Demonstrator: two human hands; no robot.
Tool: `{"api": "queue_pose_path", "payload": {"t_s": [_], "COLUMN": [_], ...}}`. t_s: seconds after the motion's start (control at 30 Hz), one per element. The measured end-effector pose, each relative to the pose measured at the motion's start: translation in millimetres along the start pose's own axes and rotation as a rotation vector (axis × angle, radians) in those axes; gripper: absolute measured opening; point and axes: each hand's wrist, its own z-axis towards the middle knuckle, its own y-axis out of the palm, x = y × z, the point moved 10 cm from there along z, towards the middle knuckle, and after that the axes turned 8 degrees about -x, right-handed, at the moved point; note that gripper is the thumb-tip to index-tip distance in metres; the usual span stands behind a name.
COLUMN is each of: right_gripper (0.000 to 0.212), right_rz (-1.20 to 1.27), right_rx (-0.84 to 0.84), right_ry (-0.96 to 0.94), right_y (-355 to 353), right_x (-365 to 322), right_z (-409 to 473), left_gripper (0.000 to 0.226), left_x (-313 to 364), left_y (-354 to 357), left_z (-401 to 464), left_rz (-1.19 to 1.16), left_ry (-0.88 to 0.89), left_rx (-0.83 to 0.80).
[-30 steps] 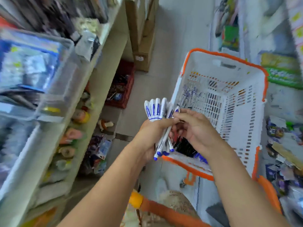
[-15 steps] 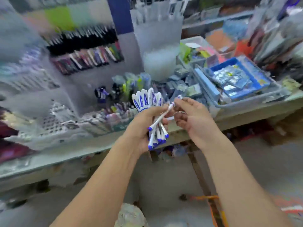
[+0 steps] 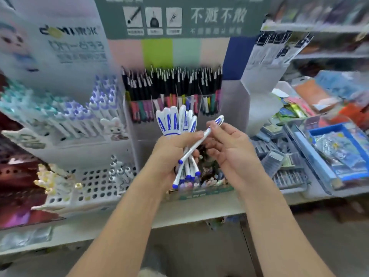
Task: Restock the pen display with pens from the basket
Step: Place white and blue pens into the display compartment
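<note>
The left hand (image 3: 169, 150) grips a bundle of white-and-blue pens (image 3: 175, 122); the right hand (image 3: 225, 144) pinches one pen (image 3: 196, 144) slanting across it. Behind stands the pen display (image 3: 171, 90), its green header (image 3: 179, 17) reading "不溅不散".

Middle of the bundle of white pens with blue tips (image 3: 186, 168) hidden inside the curled left hand (image 3: 171, 152), only flared tops and tips showing. Blue lettering on those tops too smeared to read. Lower fingers of the right hand (image 3: 229, 148) partly hidden behind the single white pen with a blue tip (image 3: 197, 144). Print on the pale cartoon display card (image 3: 58, 47) blurred, left edge cut off. Grey-green header sign (image 3: 179, 17) cropped at the top. Rows of black-capped pens (image 3: 171, 82) too blurred to count. Contents of the blue plastic tray (image 3: 327, 134) indistinct, tray cut off at the right.
</note>
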Motion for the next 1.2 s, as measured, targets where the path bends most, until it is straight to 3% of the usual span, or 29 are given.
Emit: {"api": "queue_pose_path", "payload": {"t_s": [0.13, 0.23, 0.37, 0.47, 0.57, 0.73, 1.2], "right_gripper": [0.012, 0.007, 0.014, 0.014, 0.011, 0.026, 0.028], "right_rz": [0.117, 0.038, -0.426, -0.782, -0.944, -0.943, -0.739], "right_rx": [0.252, 0.337, 0.295, 0.229, 0.179, 0.213, 0.371], "right_ry": [-0.286, -0.492, -0.582, -0.59, -0.571, -0.528, -0.438], "right_y": [-56.8, -95.1, -94.9, -84.4, -83.3, -89.6, -105.7], "right_x": [-69.9, -124.6, -161.6, -163.7, -154.7, -146.7, -129.2], "right_z": [11.7, 21.1, 61.3, 98.4, 123.7, 150.5, 148.4], "left_gripper": [0.005, 0.01, 0.013, 0.015, 0.014, 0.01, 0.023], "left_x": [18.9, 36.4, 57.9, 67.2, 66.8, 65.1, 66.8], "left_y": [21.8, 57.1, 89.0, 95.4, 91.7, 91.3, 92.2], "left_z": [26.1, 36.7, 64.2, 85.7, 97.5, 106.7, 110.0], "left_rz": [0.02, 0.128, 0.161, 0.159, 0.136, 0.125, 0.124], "left_ry": [0.058, 0.16, 0.245, 0.256, 0.258, 0.267, 0.23], "left_rx": [-0.065, -0.193, -0.241, -0.167, -0.06, 0.001, -0.132]}}
